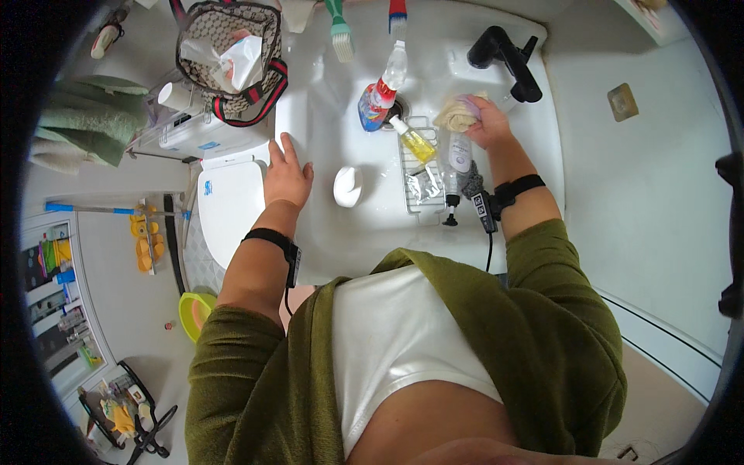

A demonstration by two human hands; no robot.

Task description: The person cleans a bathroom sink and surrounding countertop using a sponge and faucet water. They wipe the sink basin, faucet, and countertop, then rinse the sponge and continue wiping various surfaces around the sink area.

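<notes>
A crumpled beige cloth (457, 115) with a pale purple part is gripped in my right hand (490, 128), below the black faucet (504, 61). Under it, a clear bottle (458, 156) with a black pump lies across a wire rack (411, 200) in the white sink (343, 244). On the rack, a small bottle of yellow liquid (418, 145) lies tilted beside a silvery clear packet (427, 185). My left hand (288, 177) is empty, fingers spread, at the sink's left edge. A white rounded object (348, 186) rests in the basin to its right.
A blue and red bottle (375, 107) covers part of the drain (399, 110). Two brushes, green-handled (339, 29) and red-and-blue (397, 17), sit at the back rim. Left are a toilet lid (232, 203) and a patterned bag (229, 58). Grey mesh (474, 179) lies near my right wrist.
</notes>
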